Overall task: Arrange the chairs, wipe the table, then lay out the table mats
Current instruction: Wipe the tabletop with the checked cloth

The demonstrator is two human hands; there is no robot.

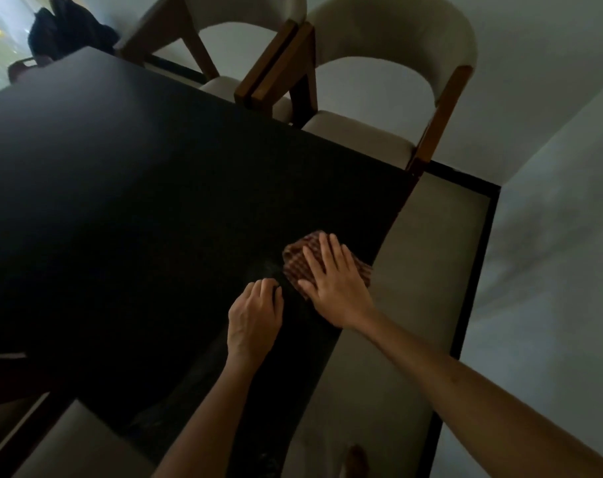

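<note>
Wiping is under way: a checked cloth [295, 267] is pressed flat near the table [138, 201] edge by the right hand [334, 284], fingers straight. The left hand [255, 315] rests loosely curled and empty beside it. Two chairs [389, 63] are tucked in; no mats are seen laid.

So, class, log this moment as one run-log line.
stage: wiping | right hand: flat on checked cloth near table edge | left hand: curled fingers resting on table | mats: none visible

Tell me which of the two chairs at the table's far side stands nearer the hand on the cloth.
The right-hand chair, next to the table's corner. It stands nearer the right hand, which presses the checked cloth; the other chair is further left.
</note>
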